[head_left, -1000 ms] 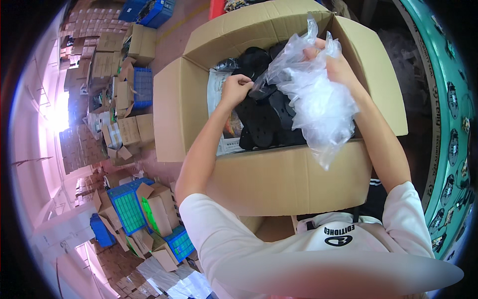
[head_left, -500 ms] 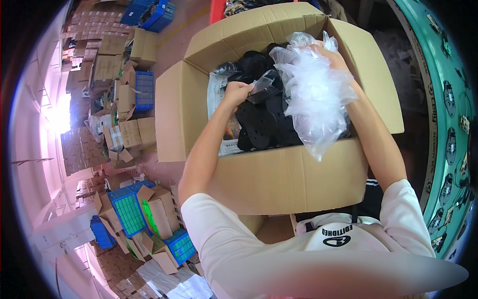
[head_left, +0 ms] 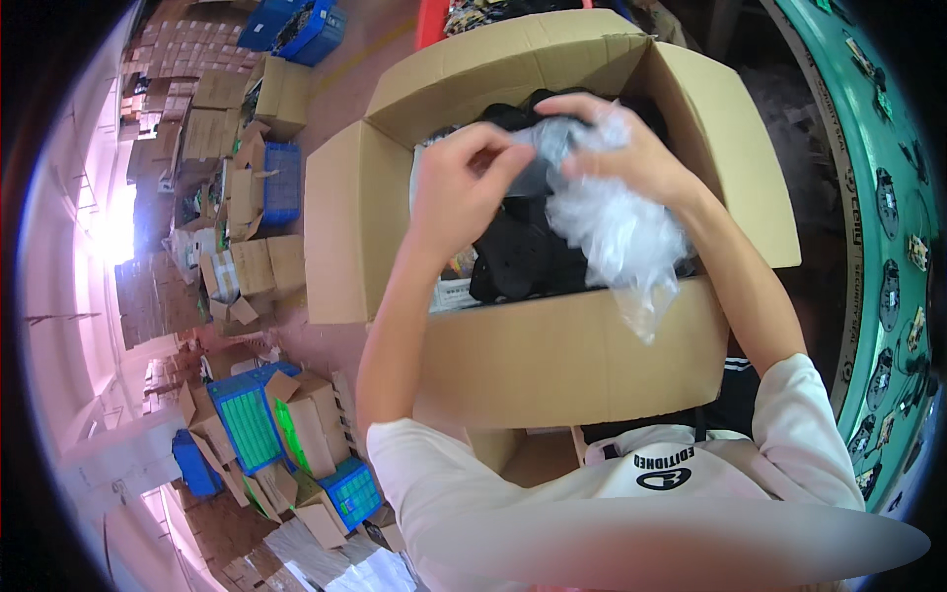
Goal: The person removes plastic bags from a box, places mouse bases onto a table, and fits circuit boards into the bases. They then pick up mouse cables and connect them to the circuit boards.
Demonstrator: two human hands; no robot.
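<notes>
A bunch of crumpled clear plastic bags [head_left: 617, 222] hangs from my right hand [head_left: 631, 158] over the open cardboard box [head_left: 582, 355]. Its thumb and fingers are spread around the plastic near the bunch's top. To the left, my left hand [head_left: 459, 183] is curled, thumb and forefinger pinched at the edge of a greyish clear bag [head_left: 538, 158] between both hands. Motion blurs the fingertips. Under the hands lie several black moulded pieces [head_left: 518, 257], flat and rounded; their exact kind is unclear. Printed paper [head_left: 452, 294] lines the box's left inside.
A green bench [head_left: 863, 326] with dark oval parts and small boards runs along the right. Cartons [head_left: 256, 266] and blue crates [head_left: 252, 424] stand on the floor at left. Beyond the box's far flap is a red bin [head_left: 431, 22].
My left hand has risen toward the right hand, bringing the bag's edge up. My right hand has shifted nearer the middle, its fingers now showing above the bunched plastic.
</notes>
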